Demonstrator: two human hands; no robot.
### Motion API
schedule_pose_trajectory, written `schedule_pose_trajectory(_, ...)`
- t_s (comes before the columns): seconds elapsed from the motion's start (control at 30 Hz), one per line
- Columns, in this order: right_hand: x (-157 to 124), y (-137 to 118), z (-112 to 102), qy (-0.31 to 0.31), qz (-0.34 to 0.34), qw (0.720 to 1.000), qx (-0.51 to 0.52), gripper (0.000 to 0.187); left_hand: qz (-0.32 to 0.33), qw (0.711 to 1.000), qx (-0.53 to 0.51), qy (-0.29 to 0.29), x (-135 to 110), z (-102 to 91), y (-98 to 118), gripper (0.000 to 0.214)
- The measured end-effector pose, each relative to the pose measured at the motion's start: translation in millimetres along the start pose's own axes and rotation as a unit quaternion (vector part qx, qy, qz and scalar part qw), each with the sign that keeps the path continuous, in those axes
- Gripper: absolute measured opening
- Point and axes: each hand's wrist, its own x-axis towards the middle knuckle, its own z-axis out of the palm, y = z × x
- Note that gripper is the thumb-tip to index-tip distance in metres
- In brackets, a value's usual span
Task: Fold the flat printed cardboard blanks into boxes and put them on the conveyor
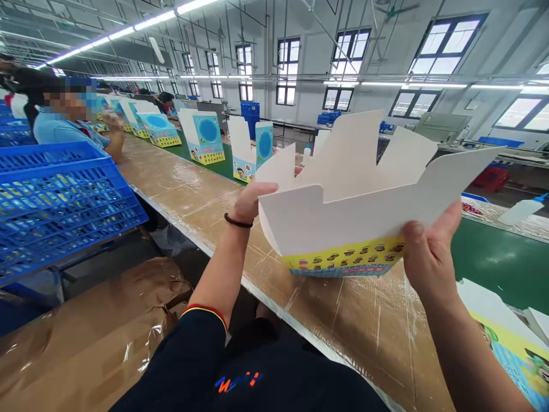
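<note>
My left hand [251, 201] is closed on the left end of the white folded cardboard display box with a yellow printed base strip [343, 214]; my right hand [424, 252] clamps its lower right corner, thumb on the near panel. I hold it in the air above the near edge of the brown, tape-covered desk [351, 326]. More printed cardboard boxes [203, 137] stand along the far side, a blue plastic crate [60, 200] off the left edge.
</note>
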Motion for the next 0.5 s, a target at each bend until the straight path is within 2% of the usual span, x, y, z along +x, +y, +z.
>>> schedule_pose_trajectory(0.07, 0.9, -7.0, 1.4, 0.053, -0.052, 0.996, -0.041, 0.074, -0.004, 0.999, 0.038, -0.038, 0.1, 0.2, 4.6, 0.069)
schedule_pose_trajectory(0.13, -0.6, -10.9, 6.2, 0.065, -0.128, 0.985, -0.091, 0.067, -0.008, 0.994, 0.081, -0.071, -1.0, 1.4, -2.6, 0.068)
schedule_pose_trajectory(0.2, -4.1, -10.9, 14.4, 0.013, -0.195, 0.974, -0.115, 0.053, -0.017, 0.987, 0.128, -0.097, -4.0, 3.0, -19.1, 0.063)
schedule_pose_trajectory(0.27, -7.7, -9.4, 23.5, -0.043, -0.223, 0.966, -0.127, 0.036, -0.038, 0.98, 0.162, -0.11, -8.9, 3.7, -39.6, 0.058)
schedule_pose_trajectory(0.33, -9.1, -9.8, 30.0, -0.072, -0.224, 0.96, -0.153, 0.026, -0.056, 0.982, 0.153, -0.094, -14.6, 3.0, -59.0, 0.058)
schedule_pose_trajectory(0.4, -6.6, -13.7, 32.3, -0.092, -0.22, 0.956, -0.167, 0.029, -0.06, 0.99, 0.112, -0.054, -19.6, 1.6, -73.1, 0.065)
schedule_pose_trajectory(0.5, 3.9, -23.2, 32.2, -0.138, -0.229, 0.949, -0.165, 0.038, -0.066, 0.994, 0.086, -0.018, -23.3, 0.8, -81.9, 0.07)
